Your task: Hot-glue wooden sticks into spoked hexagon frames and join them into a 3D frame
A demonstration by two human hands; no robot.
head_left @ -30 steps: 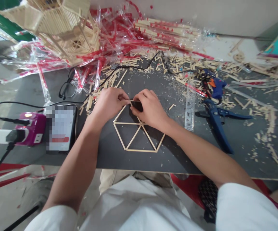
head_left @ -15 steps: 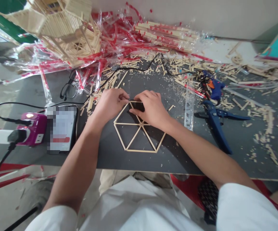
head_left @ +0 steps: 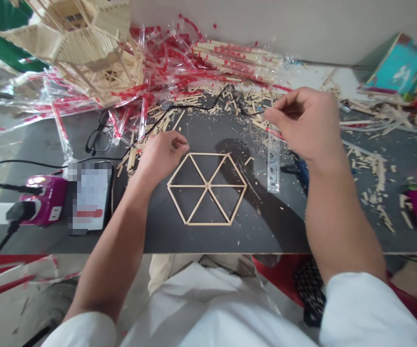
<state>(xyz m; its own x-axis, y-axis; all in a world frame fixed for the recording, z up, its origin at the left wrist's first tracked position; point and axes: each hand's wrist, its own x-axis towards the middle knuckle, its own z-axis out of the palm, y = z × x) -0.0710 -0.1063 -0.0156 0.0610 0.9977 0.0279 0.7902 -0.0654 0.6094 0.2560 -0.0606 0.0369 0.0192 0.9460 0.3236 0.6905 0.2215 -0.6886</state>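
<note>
On the dark tabletop lies a flat hexagon frame of thin wooden sticks point(head_left: 197, 224), with six spokes meeting at its middle. Beside its upper left corner is my left hand point(head_left: 163, 152), fingers curled with thumb and forefinger pinched; whatever may be between them is too small to make out. My right hand point(head_left: 306, 123) is raised over the right of the table, clear of the frame. Its thumb and fingertips are pinched together, and I cannot make out anything in them. Below those fingertips lies a clear ruler point(head_left: 274, 166). Blue-handled cutters point(head_left: 302, 174) are mostly hidden behind the right arm.
A phone point(head_left: 91, 197) and a purple power adapter point(head_left: 45, 195) sit at the left. Eyeglasses point(head_left: 98, 140), a black cable point(head_left: 201, 107), stick scraps and red plastic wrappers point(head_left: 168, 60) spread along the back. A wooden stick model point(head_left: 85, 48) stands at the back left.
My right hand has left the frame's top edge and moved up and right, over the ruler and tools. My left hand has stayed near the upper left corner.
</note>
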